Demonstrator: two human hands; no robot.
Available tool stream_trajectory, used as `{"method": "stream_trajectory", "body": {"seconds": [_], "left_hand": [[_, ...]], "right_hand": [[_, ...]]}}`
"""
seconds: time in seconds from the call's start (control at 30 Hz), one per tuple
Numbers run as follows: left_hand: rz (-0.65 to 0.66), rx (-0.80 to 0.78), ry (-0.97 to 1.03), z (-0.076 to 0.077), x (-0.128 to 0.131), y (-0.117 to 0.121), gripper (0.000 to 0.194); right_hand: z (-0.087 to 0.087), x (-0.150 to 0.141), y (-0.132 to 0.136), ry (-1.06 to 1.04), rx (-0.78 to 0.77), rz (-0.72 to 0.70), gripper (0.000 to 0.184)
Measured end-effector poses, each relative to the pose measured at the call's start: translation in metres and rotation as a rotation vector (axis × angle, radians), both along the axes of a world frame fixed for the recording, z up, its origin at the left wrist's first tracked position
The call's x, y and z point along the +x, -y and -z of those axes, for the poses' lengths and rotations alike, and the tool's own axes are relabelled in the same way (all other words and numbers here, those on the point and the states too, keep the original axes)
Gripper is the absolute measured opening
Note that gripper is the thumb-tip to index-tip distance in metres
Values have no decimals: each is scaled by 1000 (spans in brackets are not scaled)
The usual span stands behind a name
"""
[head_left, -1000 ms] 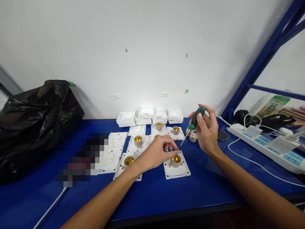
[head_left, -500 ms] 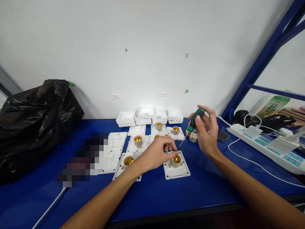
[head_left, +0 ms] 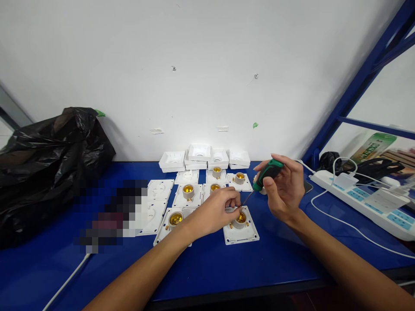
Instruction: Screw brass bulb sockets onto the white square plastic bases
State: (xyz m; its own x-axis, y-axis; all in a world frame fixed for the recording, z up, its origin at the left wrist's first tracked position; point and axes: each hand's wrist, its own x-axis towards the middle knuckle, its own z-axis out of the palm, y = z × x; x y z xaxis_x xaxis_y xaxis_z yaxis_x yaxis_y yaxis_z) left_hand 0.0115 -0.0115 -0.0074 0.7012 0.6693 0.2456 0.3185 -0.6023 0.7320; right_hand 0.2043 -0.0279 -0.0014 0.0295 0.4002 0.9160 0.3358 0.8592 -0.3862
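My right hand (head_left: 287, 188) grips the green and black handle of a screwdriver (head_left: 268, 173). Its thin shaft slants down and left to the fingertips of my left hand (head_left: 215, 209). Those fingers are pinched together at the tip; whatever sits between them is too small to make out. Directly below is a square white base plate (head_left: 241, 237) lying flat on the table. A round lamp socket (head_left: 240, 223) with a brass-coloured inside sits on that plate, partly covered by my left fingers, with small brass terminals at its sides.
Several plates with sockets, one a lamp socket (head_left: 188, 192), lie to the left and behind. White square covers (head_left: 199, 152) are stacked by the wall. A black plastic bag (head_left: 55, 172) stands at left; a power strip (head_left: 359, 196) with cables runs along the right.
My right hand and the screwdriver handle have moved slightly down and to the right, so the shaft lies flatter. My left hand stays pinched above the plate.
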Motion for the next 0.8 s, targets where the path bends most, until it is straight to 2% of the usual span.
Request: {"method": "stream_trajectory", "body": {"seconds": [0.13,0.23,0.37,0.6,0.7,0.8], "left_hand": [[11,34,-37,-5,0,3,13],[25,58,-49,-5,0,4,13],[41,83,-68,-5,-2,4,13],[5,96,-97,-3,-6,1,7],[-15,63,-98,-4,-7,-2,14],[1,-36,-108,-5,-9,-6,28]], "right_hand": [[2,0,1,127,142,-10,53],[2,-2,2,157,185,2,58],[1,-4,3,111,141,-25,58],[0,-1,3,21,7,4,46],[-2,-1,2,-16,-28,34,41],[-5,-1,2,-59,-52,57,38]]}}
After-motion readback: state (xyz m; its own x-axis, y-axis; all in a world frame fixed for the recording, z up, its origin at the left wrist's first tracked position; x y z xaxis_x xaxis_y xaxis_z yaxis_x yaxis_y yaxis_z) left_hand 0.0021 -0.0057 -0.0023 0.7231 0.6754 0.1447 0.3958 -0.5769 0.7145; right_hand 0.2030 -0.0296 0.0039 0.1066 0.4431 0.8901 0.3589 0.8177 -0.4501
